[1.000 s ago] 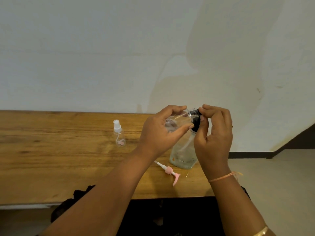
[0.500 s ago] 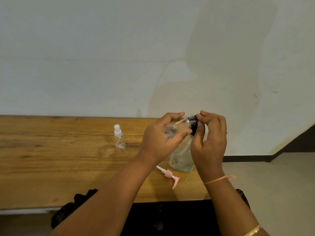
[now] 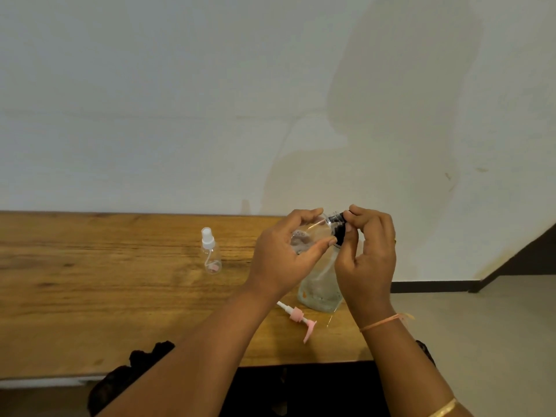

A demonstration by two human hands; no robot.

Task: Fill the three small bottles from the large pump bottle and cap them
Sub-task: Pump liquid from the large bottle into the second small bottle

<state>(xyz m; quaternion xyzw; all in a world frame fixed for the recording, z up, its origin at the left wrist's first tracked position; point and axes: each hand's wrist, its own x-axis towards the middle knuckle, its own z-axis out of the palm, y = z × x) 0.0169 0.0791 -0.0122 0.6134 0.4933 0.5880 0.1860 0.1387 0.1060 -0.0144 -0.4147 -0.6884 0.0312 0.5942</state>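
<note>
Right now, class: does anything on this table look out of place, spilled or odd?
The pink pump head lies on its side on the table, off the large bottle standing just behind it. That fits refilling; no spill shows.

My right hand (image 3: 368,257) has rolled its thumb lower along the black cap (image 3: 337,227), twisting it on the small bottle (image 3: 311,236).

The desk (image 3: 90,296) is wood with plain grain and a low sheen. The spray bottle (image 3: 211,257) standing on it is clear glossy plastic, white-topped. The held bottle (image 3: 302,239) is clear plastic, its cap (image 3: 337,227) black plastic. The large bottle (image 3: 319,291) is cloudy plastic; the pump (image 3: 296,316) pink and white plastic. The wall (image 3: 180,115) is matt, blotchy paint.
</note>
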